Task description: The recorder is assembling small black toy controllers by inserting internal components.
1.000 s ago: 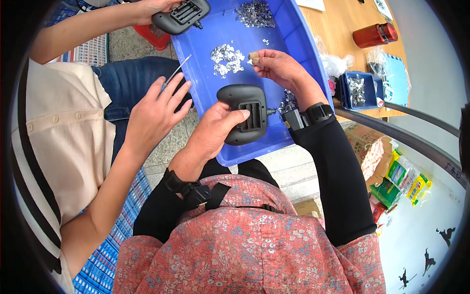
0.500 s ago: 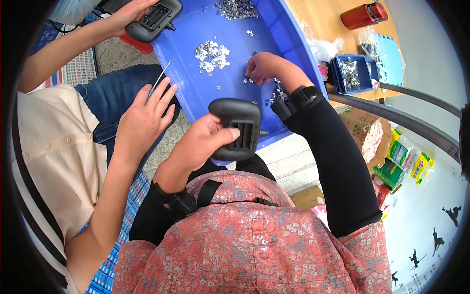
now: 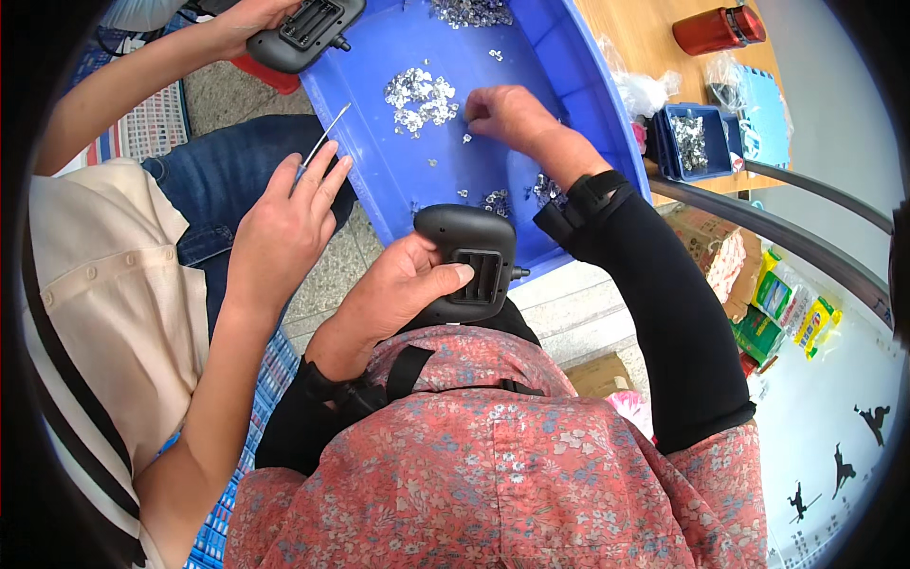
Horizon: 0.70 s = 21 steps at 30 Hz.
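Observation:
My left hand (image 3: 384,294) is closed around a black plastic casing (image 3: 464,224), thumb across its open battery compartment. A short stub sticks out of the casing's right side. Over the blue bin (image 3: 365,180) hangs my right hand (image 3: 512,116), its fingers curled into a pinch; whatever they hold, if anything, is too small to make out. Just left of those fingers lies a heap of small shiny metal pieces (image 3: 417,100). Darker small pieces (image 3: 495,201) are gathered nearer me, beyond the casing, and more are partly hidden beside my right wrist.
At left a co-worker's hand (image 3: 284,223) holds a thin screwdriver (image 3: 325,135) by the bin's edge; their other hand grips a similar black casing (image 3: 305,36). To the right, a wooden table holds a red flask (image 3: 718,30) and a small blue box (image 3: 668,152) of metal pieces.
My right hand has lifted from the dark pieces at the bin's right side and moved away and left, toward the shiny heap. My left hand keeps its hold on the casing.

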### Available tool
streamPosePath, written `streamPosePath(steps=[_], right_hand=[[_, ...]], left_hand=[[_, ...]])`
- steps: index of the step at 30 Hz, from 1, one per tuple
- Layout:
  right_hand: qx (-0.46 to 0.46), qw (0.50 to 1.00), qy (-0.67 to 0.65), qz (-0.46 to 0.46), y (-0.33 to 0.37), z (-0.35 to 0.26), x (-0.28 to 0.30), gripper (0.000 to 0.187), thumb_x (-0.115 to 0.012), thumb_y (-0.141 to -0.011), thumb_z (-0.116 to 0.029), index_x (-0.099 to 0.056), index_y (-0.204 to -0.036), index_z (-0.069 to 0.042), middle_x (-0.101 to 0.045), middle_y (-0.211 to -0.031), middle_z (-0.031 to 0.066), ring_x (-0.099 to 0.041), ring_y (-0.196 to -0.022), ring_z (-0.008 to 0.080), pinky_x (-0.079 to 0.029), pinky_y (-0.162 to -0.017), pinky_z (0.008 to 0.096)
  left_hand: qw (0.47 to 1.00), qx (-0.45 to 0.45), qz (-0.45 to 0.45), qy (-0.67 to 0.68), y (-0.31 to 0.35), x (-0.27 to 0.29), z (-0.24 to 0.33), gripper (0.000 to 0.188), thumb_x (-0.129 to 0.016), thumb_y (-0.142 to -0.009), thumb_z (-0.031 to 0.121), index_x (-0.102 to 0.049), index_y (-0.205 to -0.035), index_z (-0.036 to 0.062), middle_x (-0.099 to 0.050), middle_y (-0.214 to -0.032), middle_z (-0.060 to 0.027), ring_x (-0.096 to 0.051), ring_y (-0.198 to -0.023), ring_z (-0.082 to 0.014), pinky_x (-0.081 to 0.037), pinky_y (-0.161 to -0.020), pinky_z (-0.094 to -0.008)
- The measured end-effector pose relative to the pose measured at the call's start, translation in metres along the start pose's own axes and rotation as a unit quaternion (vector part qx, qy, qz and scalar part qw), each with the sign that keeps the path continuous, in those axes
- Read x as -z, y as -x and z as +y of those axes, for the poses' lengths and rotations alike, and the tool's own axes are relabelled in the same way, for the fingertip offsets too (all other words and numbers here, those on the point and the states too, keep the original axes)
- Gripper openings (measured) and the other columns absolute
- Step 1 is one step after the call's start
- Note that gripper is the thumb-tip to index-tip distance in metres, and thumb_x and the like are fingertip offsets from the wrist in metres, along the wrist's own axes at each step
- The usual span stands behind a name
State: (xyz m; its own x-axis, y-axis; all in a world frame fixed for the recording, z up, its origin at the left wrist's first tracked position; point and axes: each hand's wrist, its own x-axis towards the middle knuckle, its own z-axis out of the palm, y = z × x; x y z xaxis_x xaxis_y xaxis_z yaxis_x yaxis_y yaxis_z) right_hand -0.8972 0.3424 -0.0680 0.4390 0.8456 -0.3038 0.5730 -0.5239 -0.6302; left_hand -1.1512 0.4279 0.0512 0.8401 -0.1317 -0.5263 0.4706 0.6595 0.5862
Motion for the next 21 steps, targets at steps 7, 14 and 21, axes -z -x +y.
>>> streamPosePath(steps=[7, 14, 21], right_hand=[[0.059, 0.984, 0.150, -0.069, 0.001, -0.018, -0.012, 0.021, -0.064, -0.081, -0.010, -0.069, -0.102, -0.009, -0.070, -0.102, 0.0147, -0.066, -0.100, 0.0348, -0.053, -0.086, 0.0460], [0.027, 0.989, 0.117, -0.089, 0.004, -0.012, 0.009, 0.018, -0.064, -0.081, -0.014, -0.069, -0.097, -0.007, -0.072, -0.096, 0.0138, -0.069, -0.091, 0.0340, -0.054, -0.080, 0.0422], [0.049, 0.970, -0.233, 0.053, 0.070, -0.050, 0.097, 0.015, -0.069, -0.080, -0.007, -0.066, -0.094, -0.002, -0.070, -0.078, 0.0073, -0.067, -0.073, 0.0163, -0.054, -0.069, 0.0307]], left_hand=[[1.000, -0.010, 0.009, -0.007, 0.000, 0.001, 0.002, 0.036, -0.059, -0.094, 0.003, -0.055, -0.129, -0.0034, -0.066, -0.117, -0.0095, -0.064, -0.105, -0.0147, -0.051, -0.094, -0.0306], [0.999, 0.002, 0.004, 0.034, -0.001, 0.000, 0.003, 0.036, -0.057, -0.095, 0.003, -0.053, -0.129, -0.0038, -0.065, -0.119, -0.0115, -0.064, -0.106, -0.0173, -0.052, -0.094, -0.0328], [0.996, -0.053, 0.045, 0.048, -0.030, -0.010, 0.011, 0.029, -0.059, -0.094, 0.009, -0.059, -0.120, -0.0039, -0.068, -0.107, -0.0110, -0.067, -0.097, -0.0174, -0.055, -0.087, -0.0335]])
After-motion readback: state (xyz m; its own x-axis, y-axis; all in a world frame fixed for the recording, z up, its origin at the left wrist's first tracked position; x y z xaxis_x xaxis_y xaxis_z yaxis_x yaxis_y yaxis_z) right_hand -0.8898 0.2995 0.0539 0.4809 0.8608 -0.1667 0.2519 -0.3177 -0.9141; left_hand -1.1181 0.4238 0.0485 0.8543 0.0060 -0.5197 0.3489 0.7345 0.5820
